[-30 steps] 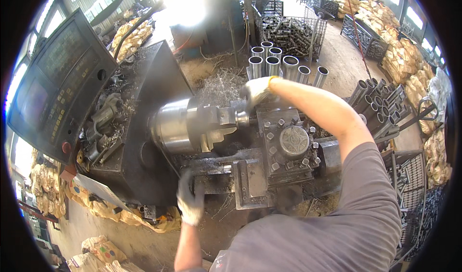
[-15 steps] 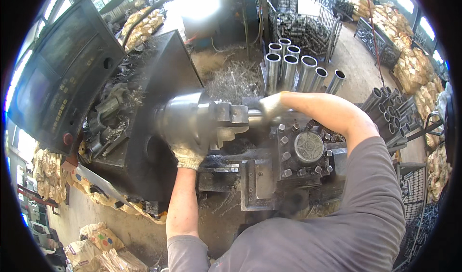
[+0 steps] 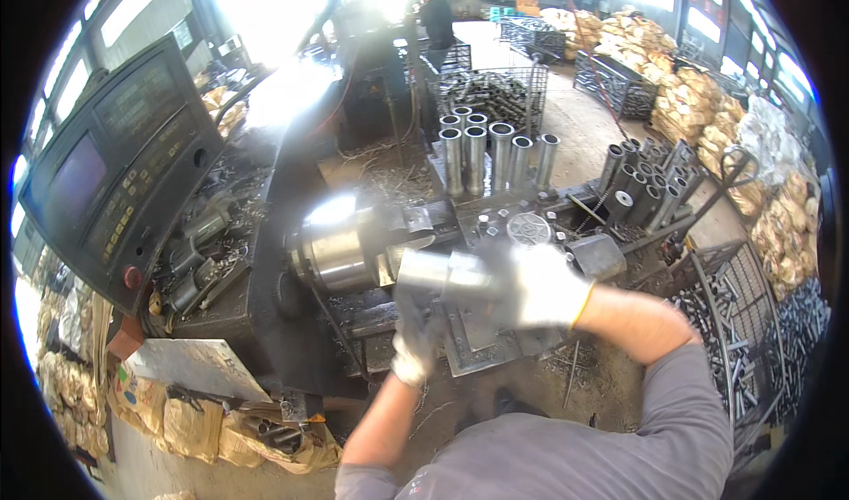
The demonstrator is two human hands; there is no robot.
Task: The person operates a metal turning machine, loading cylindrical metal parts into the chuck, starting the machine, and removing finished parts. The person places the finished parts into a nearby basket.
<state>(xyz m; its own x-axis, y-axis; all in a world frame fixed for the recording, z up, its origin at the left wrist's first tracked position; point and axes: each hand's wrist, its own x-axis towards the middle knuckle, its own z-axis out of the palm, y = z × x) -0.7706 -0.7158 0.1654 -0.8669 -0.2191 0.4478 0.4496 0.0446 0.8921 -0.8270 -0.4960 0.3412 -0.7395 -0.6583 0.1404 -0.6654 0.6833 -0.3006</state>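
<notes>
Lathe [image 3: 265, 310] fills the middle, control panel [image 3: 128, 173] tilted at its left. Floor [image 3: 610, 394] shows in front of the machine, between it and the person's body. Wire bin [image 3: 747, 310] at far right, near the right elbow. Bunch of leaning tubes [image 3: 648, 204] beyond the right hand, next to a group of upright tubes [image 3: 500, 160] behind the bed. Chuck [image 3: 336, 252] centre-left, tool post [image 3: 529, 229] right of it.

Right hand [image 3: 544, 288], white glove, closed round the right end of a metal pipe [image 3: 469, 277]. Pipe lies roughly level, sticking out left of that hand toward the chuck. Left hand [image 3: 416, 345], also gloved, sits just below the pipe's left end, fingers up; blurred, can't tell if it grips or touches.

Edges: pipe's left end overlaps the chuck's near right edge in view; contact can't be told from this angle. Tool post is tight behind the right hand, no room visible between them in view. Slide [image 3: 478, 345] shows below the pipe. Most open room is on the near side, over the floor, and right toward the bin, forearm crossing that gap.
</notes>
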